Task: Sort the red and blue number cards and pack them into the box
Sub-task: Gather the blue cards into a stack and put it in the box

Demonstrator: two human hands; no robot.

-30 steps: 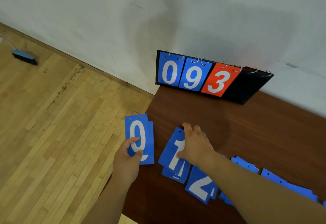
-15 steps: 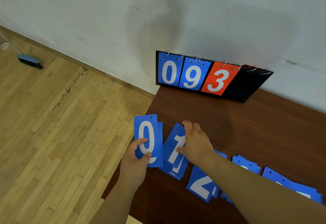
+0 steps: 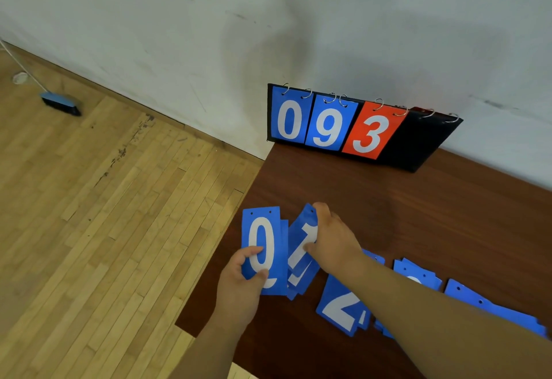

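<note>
**A:** Where's the blue 0 card (image 3: pixel 263 229)?

**B:** At seven o'clock on the table (image 3: pixel 388 214), over its left edge. Our left hand (image 3: pixel 239 286) pinches it, thumb on the white digit. Another blue card peeks out just behind.

**A:** And our right hand (image 3: pixel 334 238)?

**B:** Clamped on the blue 1 pile (image 3: pixel 300 259), fingers curled over the top edge and thumb on the face. The pile sits at three o'clock of the 0 card, tucked partly behind it.

**A:** The others?

**B:** The blue 2 pile (image 3: pixel 343 307) lies at five o'clock from our right hand. More blue cards (image 3: pixel 493 310) trail toward four. At twelve, the scoreboard (image 3: pixel 418 145) leans on the wall, a red 3 card (image 3: pixel 372 133) hanging from its rings.
</note>
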